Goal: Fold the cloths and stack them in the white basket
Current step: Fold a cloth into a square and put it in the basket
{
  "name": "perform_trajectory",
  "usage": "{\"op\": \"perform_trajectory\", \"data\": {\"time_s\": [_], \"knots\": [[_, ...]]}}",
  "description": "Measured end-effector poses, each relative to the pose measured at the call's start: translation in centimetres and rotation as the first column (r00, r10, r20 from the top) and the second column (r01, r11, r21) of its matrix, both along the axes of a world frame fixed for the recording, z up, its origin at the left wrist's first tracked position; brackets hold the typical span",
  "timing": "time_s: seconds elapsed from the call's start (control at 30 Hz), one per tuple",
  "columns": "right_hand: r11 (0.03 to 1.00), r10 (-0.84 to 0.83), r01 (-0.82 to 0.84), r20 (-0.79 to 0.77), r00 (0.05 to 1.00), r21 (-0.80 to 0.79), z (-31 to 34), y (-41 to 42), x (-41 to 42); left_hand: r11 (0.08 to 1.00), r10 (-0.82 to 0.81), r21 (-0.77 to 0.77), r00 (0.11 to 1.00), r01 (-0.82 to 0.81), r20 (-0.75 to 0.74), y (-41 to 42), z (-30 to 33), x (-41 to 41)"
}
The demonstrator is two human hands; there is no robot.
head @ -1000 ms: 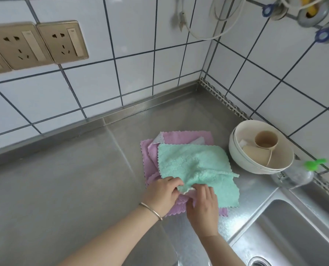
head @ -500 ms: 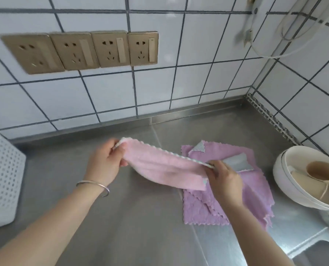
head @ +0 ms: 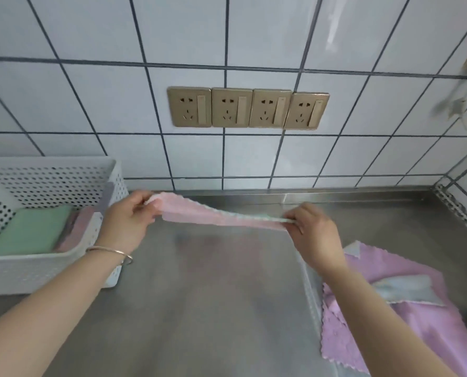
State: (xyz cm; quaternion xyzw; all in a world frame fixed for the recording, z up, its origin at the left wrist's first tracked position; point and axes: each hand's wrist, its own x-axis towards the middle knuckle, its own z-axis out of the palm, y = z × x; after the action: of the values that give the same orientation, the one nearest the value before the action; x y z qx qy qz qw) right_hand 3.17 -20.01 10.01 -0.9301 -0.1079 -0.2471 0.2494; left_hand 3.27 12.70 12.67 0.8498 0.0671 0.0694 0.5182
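I have both bare forearms reaching forward from the bottom corners, hands raised level with each other and spread well apart. My left hand (head: 127, 216) has its back toward the camera, thumb and fingers pinched together at their tips on one end of the pink cloth (head: 216, 213), a thin bangle (head: 110, 253) round that wrist. My right hand (head: 315, 229) mirrors it, knuckles up and fingers curled in, pinching the other end.
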Motion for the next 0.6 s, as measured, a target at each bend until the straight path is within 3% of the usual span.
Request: {"op": "perform_trajectory", "data": {"time_s": [0.1,0.2,0.37,0.47,0.6], "knots": [[0.994,0.083,-0.092,-0.151,0.985,-0.052,-3.9,0.2,-2.4,0.993,-0.053,0.101,0.995,0.061,-0.081,1.7,-3.8,-4.0],[0.984,0.066,-0.118,-0.338,0.939,-0.136,-8.0,0.6,-5.1,0.953,-0.097,0.265,0.976,0.149,-0.197,2.5,-8.2,-7.7],[0.944,0.018,-0.233,-0.670,0.743,-0.234,-13.0,1.2,-8.9,0.868,-0.223,0.339,0.895,0.363,-0.387,3.3,-15.0,-12.0],[0.938,-0.007,-0.248,-0.727,0.687,-0.243,-14.2,1.4,-10.6,0.775,-0.277,0.427,0.858,0.466,-0.433,3.5,-16.8,-13.6],[0.928,-0.004,-0.273,-0.742,0.671,-0.252,-15.1,1.4,-12.0,0.719,-0.238,0.519,0.866,0.461,-0.439,4.0,-18.1,-14.6]]}}
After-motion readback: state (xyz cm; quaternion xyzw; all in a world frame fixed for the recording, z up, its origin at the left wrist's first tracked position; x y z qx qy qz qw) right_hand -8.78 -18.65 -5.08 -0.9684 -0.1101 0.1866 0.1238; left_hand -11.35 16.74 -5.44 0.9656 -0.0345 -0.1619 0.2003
